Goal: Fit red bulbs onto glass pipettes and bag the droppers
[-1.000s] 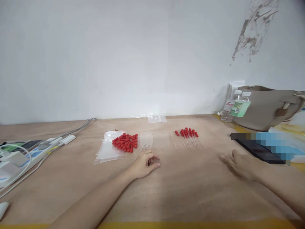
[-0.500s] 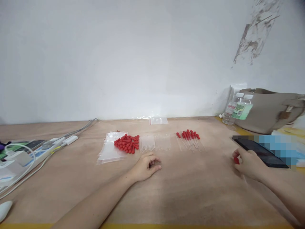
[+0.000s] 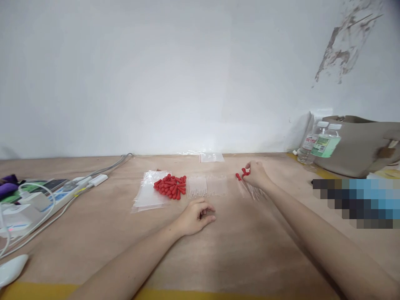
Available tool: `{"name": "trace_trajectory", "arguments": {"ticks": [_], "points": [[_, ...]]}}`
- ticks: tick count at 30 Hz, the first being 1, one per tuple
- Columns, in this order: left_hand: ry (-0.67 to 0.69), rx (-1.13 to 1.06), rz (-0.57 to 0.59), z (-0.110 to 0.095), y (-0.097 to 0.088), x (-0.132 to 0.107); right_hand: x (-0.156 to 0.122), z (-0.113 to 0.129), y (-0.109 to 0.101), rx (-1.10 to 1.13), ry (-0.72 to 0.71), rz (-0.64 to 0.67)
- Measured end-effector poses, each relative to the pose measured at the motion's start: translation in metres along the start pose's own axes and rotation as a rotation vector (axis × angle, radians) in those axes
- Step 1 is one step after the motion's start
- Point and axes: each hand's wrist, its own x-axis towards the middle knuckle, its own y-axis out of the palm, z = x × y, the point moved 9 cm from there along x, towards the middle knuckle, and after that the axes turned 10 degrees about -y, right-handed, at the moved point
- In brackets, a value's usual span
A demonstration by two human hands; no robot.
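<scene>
My left hand [image 3: 195, 217] rests on the table in front of the glass tubes, fingers loosely curled, thumb apart, holding nothing. Just behind it lie rows of thin clear glass tubes [image 3: 197, 186], side by side. To their left is a heap of loose red rubber bulbs [image 3: 170, 186], partly on clear plastic bags [image 3: 146, 198]. Further right, my right hand [image 3: 256, 175] is over a group of red-bulbed glass droppers [image 3: 238, 176], its fingers closed at a red bulb. The hand covers much of the group, and its exact grip is partly hidden.
Two plastic bottles [image 3: 325, 146] and a grey-beige bag [image 3: 362, 146] stand at the back right. A power strip [image 3: 58, 199] with plugs and cables runs along the left. A small clear bag [image 3: 212, 157] lies by the wall. A blurred-out patch covers the right side.
My right hand has moved left from the right side of the table to the droppers, carrying a red-bulbed dropper. My left hand stays put; the view has shifted slightly.
</scene>
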Motion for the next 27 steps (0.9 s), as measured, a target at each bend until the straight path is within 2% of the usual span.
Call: {"name": "trace_trajectory", "arguments": {"ticks": [2, 5, 8, 12, 14, 20, 23, 26, 27], "points": [[0.002, 0.003, -0.005, 0.001, 0.000, 0.000, 0.008, -0.002, 0.013, -0.015, 0.043, 0.021], [0.005, 0.003, -0.012, 0.002, 0.001, 0.000, 0.010, -0.004, 0.019, -0.107, 0.048, 0.016], [0.005, 0.003, -0.011, 0.002, 0.002, 0.001, 0.001, 0.005, 0.016, -0.173, -0.011, 0.025], [0.002, 0.002, 0.007, 0.001, 0.001, 0.001, -0.022, 0.021, 0.030, -0.207, -0.075, 0.222], [-0.002, 0.001, 0.016, 0.001, 0.000, 0.001, -0.030, 0.026, 0.037, -0.246, -0.100, 0.276], [0.014, 0.011, -0.014, -0.004, 0.001, -0.002, -0.037, 0.041, 0.045, -0.283, -0.141, 0.275], [0.006, 0.083, -0.170, -0.005, -0.017, -0.002, -0.048, 0.059, 0.032, -0.270, -0.242, 0.214], [-0.052, 0.249, -0.387, 0.004, -0.058, 0.003, -0.072, 0.081, 0.019, -0.182, -0.460, 0.148], [-0.072, 0.317, -0.417, 0.010, -0.072, 0.007, -0.081, 0.086, 0.018, -0.128, -0.529, 0.144]]}}
